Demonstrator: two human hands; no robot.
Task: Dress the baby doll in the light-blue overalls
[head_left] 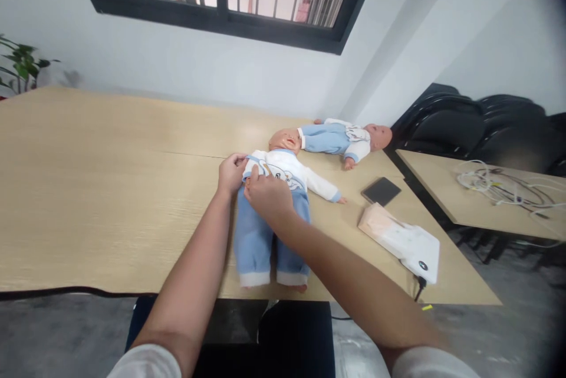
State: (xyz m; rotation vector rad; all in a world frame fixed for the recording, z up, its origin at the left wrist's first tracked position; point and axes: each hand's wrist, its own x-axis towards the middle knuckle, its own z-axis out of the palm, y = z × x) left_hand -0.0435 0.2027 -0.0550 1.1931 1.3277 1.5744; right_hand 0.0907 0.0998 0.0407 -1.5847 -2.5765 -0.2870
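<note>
A baby doll point(289, 173) lies on its back on the wooden table, head away from me, in a white top with blue trim and light blue trousers point(253, 236). Its sleeve on my left side is bent across its body between my hands. My left hand point(232, 175) is closed on the outer side of this sleeve. From the other side, my right hand point(268, 196) pinches at the blue cuff, over the doll's belly; its fingers partly cover the doll's hand there. The doll's other arm point(325, 185) stretches out to the right.
A second doll point(333, 137) in similar clothes lies behind, near the wall. To the right are a dark flat phone-like object point(381, 191), a tissue pack point(375, 222) and a white device point(418, 251) with a cable. Cables point(499, 186) lie on another table beside black chairs point(455, 130).
</note>
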